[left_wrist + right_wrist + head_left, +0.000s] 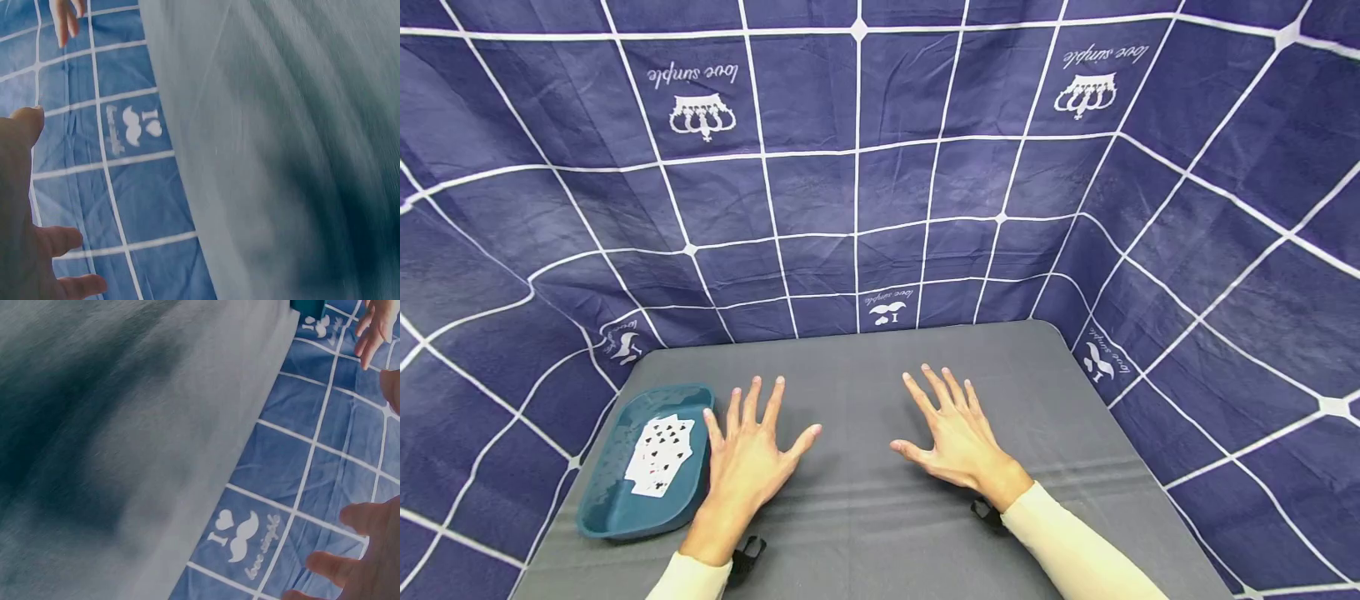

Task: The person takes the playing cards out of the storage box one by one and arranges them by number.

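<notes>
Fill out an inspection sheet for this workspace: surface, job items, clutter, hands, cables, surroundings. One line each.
Surface: grey table, covering creased toward the near side.
Job items: blue-green tray at the table's left side, with overlapping playing cards face up in it; exact count unclear.
Clutter: nothing seen.
Hands: left hand beside the tray, right hand across from it; both have fingers spread and hold nothing. Whether the left touches the rim, can't tell.
Cables: nothing seen; only black strap parts at the wrists.
Surroundings: blue cloth with white grid lines and prints, behind and on both sides.
</notes>
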### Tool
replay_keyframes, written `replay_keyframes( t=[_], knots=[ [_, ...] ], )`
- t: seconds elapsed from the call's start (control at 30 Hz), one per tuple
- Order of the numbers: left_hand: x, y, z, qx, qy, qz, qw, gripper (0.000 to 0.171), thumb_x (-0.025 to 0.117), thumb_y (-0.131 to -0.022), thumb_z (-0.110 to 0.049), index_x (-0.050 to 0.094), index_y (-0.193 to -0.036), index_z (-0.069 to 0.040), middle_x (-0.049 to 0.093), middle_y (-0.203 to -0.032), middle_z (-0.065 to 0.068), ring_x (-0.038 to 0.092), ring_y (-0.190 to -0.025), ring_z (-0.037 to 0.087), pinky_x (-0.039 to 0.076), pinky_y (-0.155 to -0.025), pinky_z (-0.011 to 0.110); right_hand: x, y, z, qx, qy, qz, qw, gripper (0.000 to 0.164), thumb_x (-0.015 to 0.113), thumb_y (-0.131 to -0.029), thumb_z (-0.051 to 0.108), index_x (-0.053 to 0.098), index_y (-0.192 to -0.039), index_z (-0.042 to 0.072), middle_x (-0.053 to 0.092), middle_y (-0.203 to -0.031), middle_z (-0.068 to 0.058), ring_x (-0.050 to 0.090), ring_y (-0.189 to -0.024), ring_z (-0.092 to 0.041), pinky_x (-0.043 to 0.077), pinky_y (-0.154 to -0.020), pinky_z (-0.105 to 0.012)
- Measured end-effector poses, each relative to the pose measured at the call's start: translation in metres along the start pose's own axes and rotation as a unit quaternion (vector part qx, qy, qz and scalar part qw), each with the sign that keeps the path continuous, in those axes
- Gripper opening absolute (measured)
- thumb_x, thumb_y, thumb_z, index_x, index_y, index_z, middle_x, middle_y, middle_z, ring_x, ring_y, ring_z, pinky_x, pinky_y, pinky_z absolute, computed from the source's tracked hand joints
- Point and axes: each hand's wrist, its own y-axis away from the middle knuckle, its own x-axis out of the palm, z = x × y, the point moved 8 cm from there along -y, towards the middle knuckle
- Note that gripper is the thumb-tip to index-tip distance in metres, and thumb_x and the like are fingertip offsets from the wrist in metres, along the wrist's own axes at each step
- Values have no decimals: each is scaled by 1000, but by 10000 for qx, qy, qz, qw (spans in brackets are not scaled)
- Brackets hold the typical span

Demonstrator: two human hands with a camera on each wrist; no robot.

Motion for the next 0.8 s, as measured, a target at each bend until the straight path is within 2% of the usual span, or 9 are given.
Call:
replay_keyframes(
  t=[0.43,0.63,0.8],
  knots=[
    [-23,15,73,-722,254,-84,9970,106,64,-106,-82,36,-183,-15,32,-187,31,27,-172,63,5,-131,96,6,-18,35,-333,48,229,9992,106,63,-104,86,24,-188,33,34,-192,-10,40,-174,-47,35,-138,-76],
    [-29,26,116,-1124,340,-25,9931,105,62,-108,-80,34,-183,-12,28,-187,35,24,-169,66,-1,-130,96,10,-22,49,-462,74,305,9984,105,62,-104,85,26,-187,33,35,-191,-10,41,-174,-46,36,-138,-73],
    [-32,35,156,-1540,344,36,9875,105,55,-112,-78,27,-184,-7,18,-186,41,17,-169,72,-3,-129,98,12,-24,60,-557,58,246,9981,103,64,-105,84,29,-187,32,37,-190,-10,43,-173,-46,37,-138,-73]
  ],
)
